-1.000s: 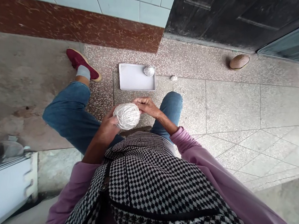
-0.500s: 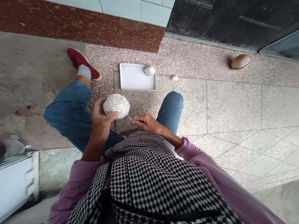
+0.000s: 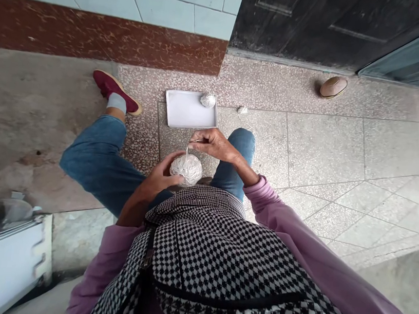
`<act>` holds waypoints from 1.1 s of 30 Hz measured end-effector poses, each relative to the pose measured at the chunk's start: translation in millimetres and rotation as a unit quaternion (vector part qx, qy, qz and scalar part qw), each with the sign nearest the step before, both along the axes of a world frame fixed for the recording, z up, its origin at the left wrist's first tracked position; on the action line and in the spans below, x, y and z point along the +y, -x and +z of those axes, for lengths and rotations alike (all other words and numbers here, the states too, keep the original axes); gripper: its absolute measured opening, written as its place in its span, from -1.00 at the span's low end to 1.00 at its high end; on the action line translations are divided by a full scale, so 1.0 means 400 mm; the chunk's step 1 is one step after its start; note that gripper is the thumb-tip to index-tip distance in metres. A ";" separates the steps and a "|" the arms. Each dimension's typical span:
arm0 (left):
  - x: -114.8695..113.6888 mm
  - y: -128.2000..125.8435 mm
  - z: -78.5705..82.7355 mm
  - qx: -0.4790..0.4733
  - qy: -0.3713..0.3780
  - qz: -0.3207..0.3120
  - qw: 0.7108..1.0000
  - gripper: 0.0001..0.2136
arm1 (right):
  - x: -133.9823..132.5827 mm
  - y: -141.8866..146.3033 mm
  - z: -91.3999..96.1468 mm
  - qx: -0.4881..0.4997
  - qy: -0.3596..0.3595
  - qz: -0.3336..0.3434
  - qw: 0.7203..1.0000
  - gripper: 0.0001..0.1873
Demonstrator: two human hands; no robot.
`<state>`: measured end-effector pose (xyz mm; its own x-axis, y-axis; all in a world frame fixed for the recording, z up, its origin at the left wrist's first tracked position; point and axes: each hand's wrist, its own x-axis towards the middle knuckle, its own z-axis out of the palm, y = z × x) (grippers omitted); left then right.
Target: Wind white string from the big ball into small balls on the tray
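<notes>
My left hand point(image 3: 164, 173) is wrapped round the left side of a large ball of white string point(image 3: 187, 170), held above my lap. Above the ball, my right hand point(image 3: 211, 143) pinches the strand of string point(image 3: 187, 153) that runs down taut onto the ball's top. On the floor ahead lies a shallow white tray point(image 3: 184, 110), with a smaller white ball of string point(image 3: 207, 100) in its far right corner. A little white bundle of string point(image 3: 242, 110) rests on the floor right of the tray.
A tiled wall with a brown base point(image 3: 131, 42) and a dark door point(image 3: 297, 28) stand ahead. A tan rounded object point(image 3: 333, 86) sits on the floor near the door. At lower left is a white panel-like object point(image 3: 9, 261). My red shoe point(image 3: 116, 90) is left of the tray.
The ball and my left hand have moved right and slightly nearer my body. My right hand has risen from beside the ball to above it, still pinching the strand.
</notes>
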<state>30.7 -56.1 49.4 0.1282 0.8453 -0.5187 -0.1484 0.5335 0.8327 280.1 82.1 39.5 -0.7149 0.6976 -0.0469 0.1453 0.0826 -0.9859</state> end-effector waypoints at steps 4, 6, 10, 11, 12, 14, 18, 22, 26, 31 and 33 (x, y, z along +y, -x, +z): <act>-0.020 -0.007 0.026 -0.097 0.008 0.047 0.994 -0.28 | -0.009 0.017 -0.087 0.048 0.110 -0.002 0.993 -0.30; -0.025 -0.010 0.038 -0.117 0.005 0.079 0.990 -0.29 | -0.036 0.033 -0.120 0.026 0.140 -0.026 0.990 -0.33; -0.019 -0.008 0.023 -0.111 0.000 0.138 0.984 -0.25 | -0.112 0.068 -0.153 0.006 0.121 -0.020 0.992 -0.30; -0.014 -0.007 0.011 -0.097 -0.002 0.153 0.983 -0.24 | -0.132 0.075 -0.153 -0.015 0.108 -0.015 0.994 -0.30; -0.009 -0.004 -0.004 -0.081 -0.005 0.170 0.982 -0.23 | -0.152 0.081 -0.149 -0.043 0.099 -0.011 0.994 -0.33; 0.000 0.001 -0.033 -0.048 -0.016 0.199 0.979 -0.22 | -0.190 0.089 -0.131 -0.099 0.091 0.008 0.991 -0.41; 0.013 0.017 -0.080 0.049 -0.057 0.226 0.971 -0.15 | -0.242 0.079 -0.060 -0.125 0.070 0.078 0.987 -0.48; 0.010 0.027 -0.102 0.196 -0.078 0.205 0.956 -0.11 | -0.228 0.044 0.032 -0.097 0.032 0.097 0.990 -0.45; 0.003 0.023 -0.096 0.219 -0.074 0.131 0.964 -0.20 | -0.144 0.015 0.083 -0.075 -0.045 0.053 0.995 -0.48; -0.005 0.019 -0.061 0.084 -0.040 0.027 0.995 -0.17 | -0.036 0.015 0.024 -0.042 -0.043 -0.014 0.998 -0.42; -0.018 0.019 -0.050 0.007 -0.030 0.009 1.000 -0.19 | -0.020 0.024 -0.024 -0.003 0.009 -0.031 0.999 -0.34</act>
<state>23.0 -63.4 29.2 0.1063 0.8765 -0.4696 -0.1446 0.4809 0.8648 270.5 73.9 29.8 -0.6700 0.7396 -0.0650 0.1561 0.0547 -0.9862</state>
